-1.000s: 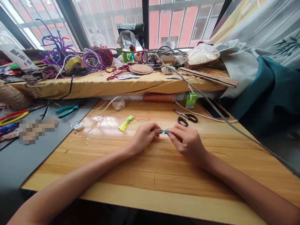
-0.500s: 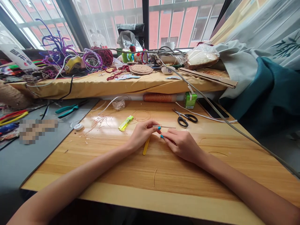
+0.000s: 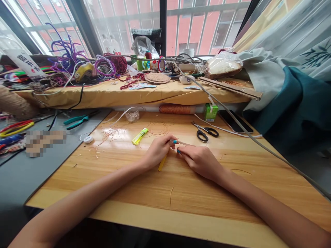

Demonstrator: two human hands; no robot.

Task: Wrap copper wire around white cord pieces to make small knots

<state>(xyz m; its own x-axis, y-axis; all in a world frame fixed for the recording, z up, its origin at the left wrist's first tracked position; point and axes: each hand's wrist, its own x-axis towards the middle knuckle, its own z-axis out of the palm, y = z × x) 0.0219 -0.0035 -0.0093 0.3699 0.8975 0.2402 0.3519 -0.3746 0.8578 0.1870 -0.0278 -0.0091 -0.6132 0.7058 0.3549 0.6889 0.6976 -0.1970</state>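
Observation:
Near the middle of the wooden table [image 3: 124, 191], my left hand [image 3: 159, 150] pinches a thin, pale, flat stick [image 3: 184, 143] between thumb and fingers. The stick points right, its far end reaching my right hand [image 3: 198, 157]. That hand is closed, thumb and forefinger pressed together just below the stick; what they pinch is too fine to make out. Below my left hand a yellow flat stick [image 3: 162, 163] shows, its upper end hidden behind the fingers. A yellow-green lighter [image 3: 140, 136] lies to the left, and black-handled scissors [image 3: 205, 131] lie beyond my right hand.
Loose wire coils [image 3: 156, 128] and thin offcuts [image 3: 111, 134] lie behind the lighter. At the back are a spool of orange thread [image 3: 176, 109], a green carton [image 3: 211, 112] and a phone [image 3: 236, 121]. Teal pliers [image 3: 77, 121] rest at left. A grey cable [image 3: 271, 150] crosses the right side.
The pale stick has tilted, its right end dropping toward my right hand. My right fingers have shifted slightly against it. The whole view has moved a little.

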